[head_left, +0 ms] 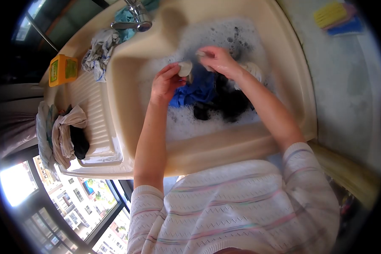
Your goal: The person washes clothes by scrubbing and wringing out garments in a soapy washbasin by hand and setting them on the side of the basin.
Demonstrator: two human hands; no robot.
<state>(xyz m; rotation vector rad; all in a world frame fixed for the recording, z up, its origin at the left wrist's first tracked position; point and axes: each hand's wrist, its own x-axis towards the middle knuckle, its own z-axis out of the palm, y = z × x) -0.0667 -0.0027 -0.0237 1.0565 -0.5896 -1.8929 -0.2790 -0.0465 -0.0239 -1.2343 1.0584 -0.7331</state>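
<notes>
Over the sudsy basin (182,152), my left hand (167,82) pinches a small whitish cloth (185,69) between thumb and fingers. My right hand (219,62), a little to the right and apart from it, is closed on another pale piece (202,54), whose shape is partly hidden by the fingers. Below the hands, blue cloth (192,92) and black cloth (228,101) lie in the foamy water. A white cloth (252,73) sits beside the black one, partly behind my right forearm.
A chrome faucet (137,21) stands at the back. Left of the basin are a crumpled patterned cloth (100,53), an orange container (63,70), a ribbed washboard (89,93) and beige clothes (63,131). A yellow sponge (329,15) and blue item (346,27) lie at the upper right.
</notes>
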